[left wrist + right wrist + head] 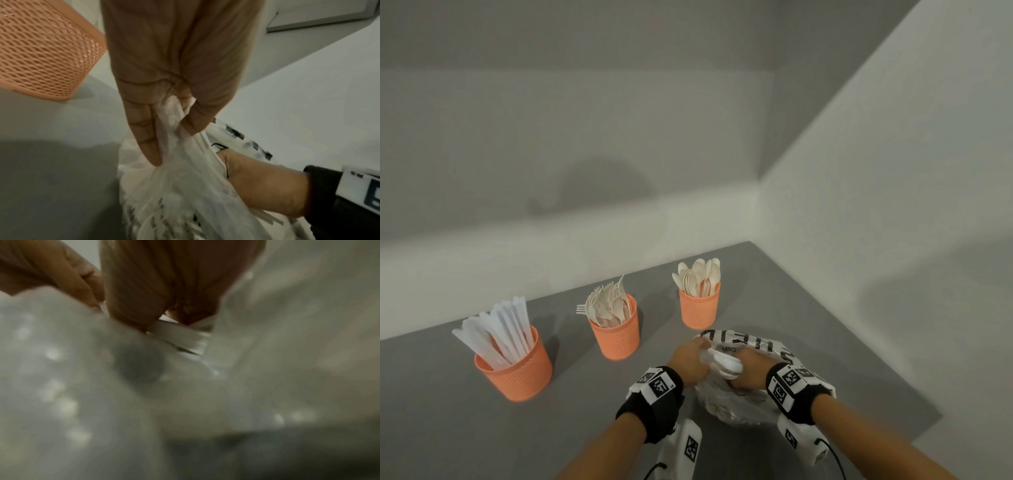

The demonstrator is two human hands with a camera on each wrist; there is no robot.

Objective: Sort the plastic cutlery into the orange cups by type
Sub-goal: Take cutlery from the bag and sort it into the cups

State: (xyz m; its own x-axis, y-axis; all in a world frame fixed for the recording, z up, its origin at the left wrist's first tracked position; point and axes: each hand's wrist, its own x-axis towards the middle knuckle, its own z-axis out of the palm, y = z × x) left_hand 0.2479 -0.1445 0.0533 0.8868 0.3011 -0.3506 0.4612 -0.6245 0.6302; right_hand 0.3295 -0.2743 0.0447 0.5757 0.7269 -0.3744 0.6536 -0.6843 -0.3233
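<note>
Three orange mesh cups stand in a row: the left cup (513,368) holds knives, the middle cup (614,334) forks, the right cup (699,308) spoons. A clear plastic bag (739,404) with black print lies in front of them. My left hand (698,358) pinches the bag's gathered edge (170,125) between fingers and thumb. My right hand (741,373) reaches into the bag's mouth and grips a small bundle of white cutlery (724,364). Its flat handles (180,335) show between the fingers. Which type it is I cannot tell.
The grey table (448,411) meets white walls behind and to the right, with its right edge (914,404) close to the bag. More cutlery shows dimly through the bag's lower part (174,211). The middle cup's mesh wall (41,48) stands just left of my left hand.
</note>
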